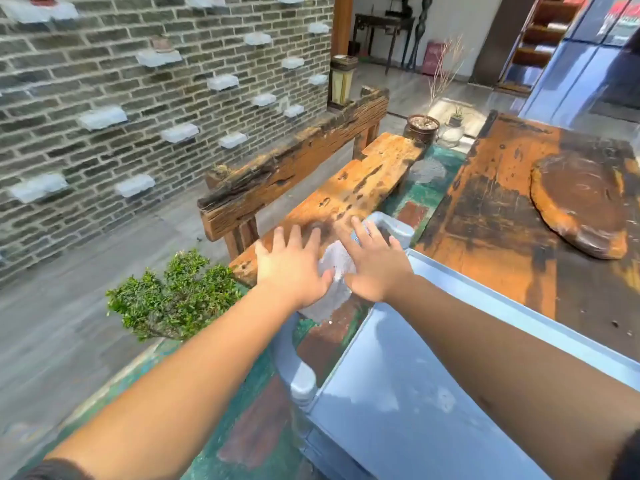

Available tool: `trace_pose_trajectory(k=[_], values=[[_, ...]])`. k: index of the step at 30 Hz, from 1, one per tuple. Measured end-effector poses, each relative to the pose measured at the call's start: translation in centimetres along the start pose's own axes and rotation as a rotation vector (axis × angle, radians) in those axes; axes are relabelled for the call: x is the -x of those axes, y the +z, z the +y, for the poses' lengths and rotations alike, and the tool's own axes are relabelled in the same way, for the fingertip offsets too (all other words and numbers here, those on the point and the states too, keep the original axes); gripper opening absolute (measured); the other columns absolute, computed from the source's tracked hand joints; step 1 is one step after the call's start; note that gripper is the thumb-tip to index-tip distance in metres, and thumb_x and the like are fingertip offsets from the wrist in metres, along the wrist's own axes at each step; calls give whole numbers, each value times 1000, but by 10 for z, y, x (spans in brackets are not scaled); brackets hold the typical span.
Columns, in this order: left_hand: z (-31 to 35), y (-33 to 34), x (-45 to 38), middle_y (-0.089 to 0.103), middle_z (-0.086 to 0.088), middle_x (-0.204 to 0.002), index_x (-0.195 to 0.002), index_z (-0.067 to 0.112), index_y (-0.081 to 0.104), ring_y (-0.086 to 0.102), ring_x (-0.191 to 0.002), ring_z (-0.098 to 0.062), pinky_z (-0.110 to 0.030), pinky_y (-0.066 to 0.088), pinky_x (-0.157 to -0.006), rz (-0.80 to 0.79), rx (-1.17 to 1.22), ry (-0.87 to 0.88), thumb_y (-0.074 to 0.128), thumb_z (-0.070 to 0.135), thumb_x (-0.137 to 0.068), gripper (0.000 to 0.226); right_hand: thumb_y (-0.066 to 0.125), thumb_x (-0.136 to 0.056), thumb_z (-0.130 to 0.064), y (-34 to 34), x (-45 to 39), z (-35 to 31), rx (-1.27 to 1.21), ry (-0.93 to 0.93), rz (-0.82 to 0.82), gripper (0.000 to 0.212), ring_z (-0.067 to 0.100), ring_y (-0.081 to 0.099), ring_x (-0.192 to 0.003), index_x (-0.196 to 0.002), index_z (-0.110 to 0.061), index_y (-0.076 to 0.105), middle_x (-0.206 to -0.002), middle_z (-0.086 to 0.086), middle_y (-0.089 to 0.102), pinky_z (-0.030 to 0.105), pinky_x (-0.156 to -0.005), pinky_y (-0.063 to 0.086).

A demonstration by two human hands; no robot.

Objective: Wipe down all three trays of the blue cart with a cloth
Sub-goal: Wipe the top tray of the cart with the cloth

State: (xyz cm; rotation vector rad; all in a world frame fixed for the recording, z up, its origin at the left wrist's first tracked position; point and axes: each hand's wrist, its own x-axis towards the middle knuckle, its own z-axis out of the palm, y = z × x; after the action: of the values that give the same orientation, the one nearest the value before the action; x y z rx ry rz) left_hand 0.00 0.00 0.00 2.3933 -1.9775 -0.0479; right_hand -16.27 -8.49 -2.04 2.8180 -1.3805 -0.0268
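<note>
The blue cart's top tray fills the lower right, its pale blue floor dusty and blotched. The cart's curved handle runs along the tray's left end. A whitish cloth hangs over that handle. My left hand hovers just left of the cloth, fingers spread, thumb against its edge. On the cloth's right side my right hand also has its fingers spread, thumb touching it. Neither hand has closed around the cloth. The two lower trays are hidden from view.
A rough wooden bench stands just beyond the hands. A worn wooden table with a round slab is to the right of the cart. A small green bush sits on the left, and a brick wall behind.
</note>
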Motion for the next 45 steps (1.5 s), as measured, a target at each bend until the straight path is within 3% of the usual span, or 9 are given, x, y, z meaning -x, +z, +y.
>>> trace_pose_trajectory(k=[7,13,16,18,21,27,30,36,45], values=[[2,52,-18,56,-13,-132,-149,21,20,56,-117,-38,-47,48,-88,-223,177,-22,49,64,-83,84,61,-85,-25,37,-34,4,90,-86,-220,95,23,-5,-152,-155,-35,-3,-165,-1,-12,53,-118,11],[11,74,-27,56,-18,-127,-149,17,10,60,-108,-42,-46,48,-80,-234,257,-43,57,51,-89,83,58,-87,-10,32,-57,20,100,-311,-193,70,22,11,-150,-150,-21,28,-164,4,15,44,-116,26],[13,74,-31,60,-19,-117,-149,13,12,61,-101,-42,-40,41,-69,-221,215,-8,49,42,-96,71,54,-90,-6,27,-61,19,93,-357,-185,65,27,33,-134,-148,-25,31,-143,5,43,43,-94,43],[13,77,-30,58,-20,-120,-153,11,5,60,-104,-42,-40,38,-69,-219,167,31,43,41,-100,72,51,-91,-5,25,-61,18,183,-370,-118,61,26,39,-119,-143,-31,35,-129,3,48,38,-74,39],[14,76,-26,48,-19,-137,-154,12,1,57,-110,-43,-44,43,-74,-215,151,56,40,38,-102,70,53,-92,-7,22,-58,21,305,-401,-51,50,23,43,-112,-136,-28,44,-122,-1,53,35,-68,32],[15,52,-29,59,-12,-107,-132,25,39,63,-89,-41,-45,49,-68,-83,66,256,50,9,-91,45,60,-88,-19,18,-42,44,175,-406,45,21,29,49,-109,-109,-15,59,-107,5,60,38,-80,35],[29,41,-45,60,-8,-89,-113,23,40,62,-75,-37,-43,48,-58,-118,13,369,54,5,-85,36,69,-84,-25,19,-20,62,-69,-351,50,27,33,56,-101,-99,-4,59,-102,17,59,41,-78,42],[81,43,-82,60,-6,-97,-125,29,32,63,-81,-37,-40,40,-52,-53,-54,597,53,5,-88,50,58,-90,-17,20,16,118,-107,3,-61,27,35,60,-81,-95,-21,31,-91,10,56,41,-60,44],[191,81,-146,57,-5,-128,-144,32,34,63,-103,-32,-36,40,-62,9,-157,756,44,18,-94,52,45,-89,-1,64,66,204,-12,295,8,61,36,47,-128,-144,-23,37,-148,12,43,46,-84,52]])
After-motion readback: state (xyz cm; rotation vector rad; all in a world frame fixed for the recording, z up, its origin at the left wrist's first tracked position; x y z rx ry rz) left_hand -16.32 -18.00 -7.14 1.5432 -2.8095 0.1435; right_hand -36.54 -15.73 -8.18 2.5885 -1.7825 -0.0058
